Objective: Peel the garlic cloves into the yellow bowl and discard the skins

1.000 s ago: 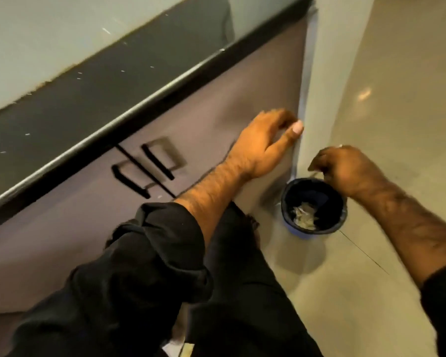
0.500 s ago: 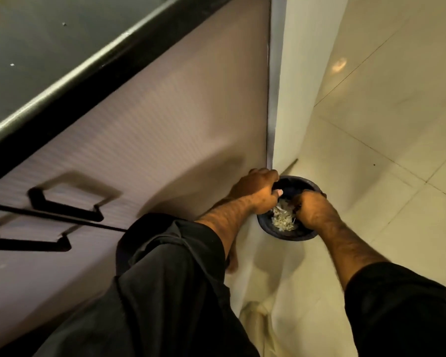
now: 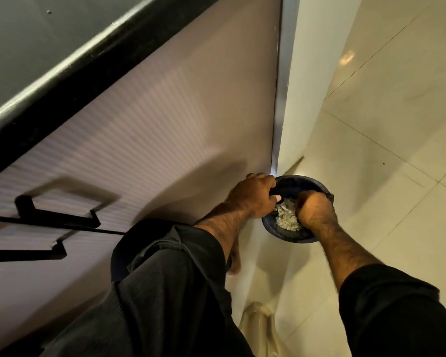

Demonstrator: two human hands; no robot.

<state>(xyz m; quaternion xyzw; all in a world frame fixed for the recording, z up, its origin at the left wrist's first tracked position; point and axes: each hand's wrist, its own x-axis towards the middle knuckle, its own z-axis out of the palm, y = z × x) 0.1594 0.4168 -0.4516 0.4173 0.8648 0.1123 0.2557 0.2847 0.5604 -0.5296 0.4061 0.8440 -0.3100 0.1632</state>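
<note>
Hands meet low over a small dark bin (image 3: 289, 234) that sits on the pale tiled floor (image 3: 386, 150), tucked against the corner where the cabinet front (image 3: 180, 119) ends. His left hand (image 3: 252, 197) curls over the bin's near rim — fingers wrapped round the edge, thumb tip showing just inside. His right hand (image 3: 313, 210) is down inside the bin with its fingers bunched together, touching the heap of pale garlic skins (image 3: 286, 220) at the bottom; whether it pinches any of them, I cannot tell. Both arms come out of black sleeves (image 3: 397, 310) pushed up the forearm. Black bar handles (image 3: 57, 217) show on the cabinet doors to the left, under a dark counter edge (image 3: 62, 86). A bit of pale plastic bag (image 3: 258, 328) lies on the floor nearer to him.
</note>
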